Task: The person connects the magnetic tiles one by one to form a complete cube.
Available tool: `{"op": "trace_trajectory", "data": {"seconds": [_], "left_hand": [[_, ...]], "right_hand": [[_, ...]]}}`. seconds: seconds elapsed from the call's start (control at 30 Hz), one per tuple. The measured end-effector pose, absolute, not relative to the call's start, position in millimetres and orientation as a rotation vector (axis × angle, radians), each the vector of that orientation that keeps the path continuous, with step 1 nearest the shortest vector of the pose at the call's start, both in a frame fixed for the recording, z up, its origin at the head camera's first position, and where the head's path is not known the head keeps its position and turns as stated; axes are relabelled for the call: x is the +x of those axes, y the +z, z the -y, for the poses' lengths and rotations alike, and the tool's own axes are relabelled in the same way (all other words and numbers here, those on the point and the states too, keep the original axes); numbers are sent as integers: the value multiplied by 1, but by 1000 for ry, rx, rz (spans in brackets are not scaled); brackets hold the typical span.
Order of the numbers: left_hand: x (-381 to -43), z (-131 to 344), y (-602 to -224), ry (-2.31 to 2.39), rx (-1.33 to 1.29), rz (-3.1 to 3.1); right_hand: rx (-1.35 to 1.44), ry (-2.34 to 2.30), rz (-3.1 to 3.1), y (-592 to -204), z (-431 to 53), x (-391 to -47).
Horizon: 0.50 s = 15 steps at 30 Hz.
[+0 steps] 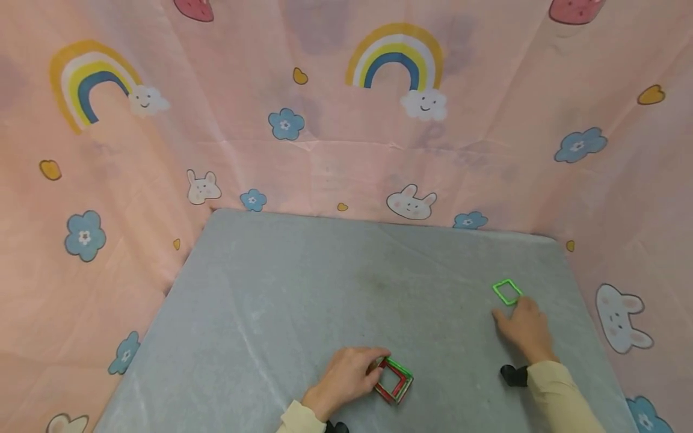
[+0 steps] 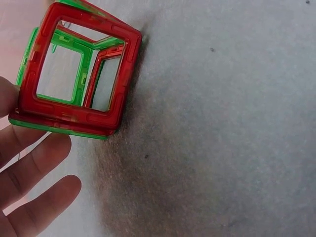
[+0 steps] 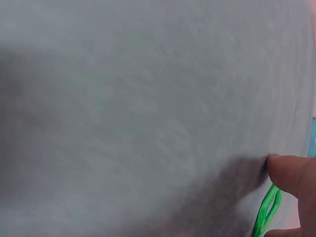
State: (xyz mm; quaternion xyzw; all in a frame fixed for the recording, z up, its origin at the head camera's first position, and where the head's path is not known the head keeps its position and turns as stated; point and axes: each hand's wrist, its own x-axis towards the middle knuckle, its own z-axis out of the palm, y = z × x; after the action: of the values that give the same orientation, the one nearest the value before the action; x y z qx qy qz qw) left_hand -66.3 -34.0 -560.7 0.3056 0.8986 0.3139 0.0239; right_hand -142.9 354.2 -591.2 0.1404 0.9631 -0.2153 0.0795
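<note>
Near the front of the table, my left hand (image 1: 346, 376) grips the left side of a box-like frame of red and green magnetic tiles (image 1: 401, 392). In the left wrist view the thumb lies against the tile frame (image 2: 74, 111), some fingers are beneath it, and the lower fingers stand free. My right hand (image 1: 526, 329) reaches to a single green square tile (image 1: 499, 293) at the table's right side. One fingertip touches the tile's near corner, while the thumb is spread apart from it. Only part of the green tile (image 3: 266, 212) shows in the right wrist view.
A grey cloth (image 1: 303, 288) covers the table. Behind and beside it hangs a pink curtain (image 1: 335, 168) printed with rainbows, rabbits and flowers. Black wrist straps (image 1: 513, 376) sit at the cuffs of the pale sleeves (image 1: 560, 391).
</note>
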Motion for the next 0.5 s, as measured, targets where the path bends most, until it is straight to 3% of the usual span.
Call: {"op": "trace_trajectory", "data": {"seconds": [0.5], "left_hand": [[-67,35,-559,978,948,-2783]], "right_hand": [[347,-615,-2874,-584,-367,-167]]}}
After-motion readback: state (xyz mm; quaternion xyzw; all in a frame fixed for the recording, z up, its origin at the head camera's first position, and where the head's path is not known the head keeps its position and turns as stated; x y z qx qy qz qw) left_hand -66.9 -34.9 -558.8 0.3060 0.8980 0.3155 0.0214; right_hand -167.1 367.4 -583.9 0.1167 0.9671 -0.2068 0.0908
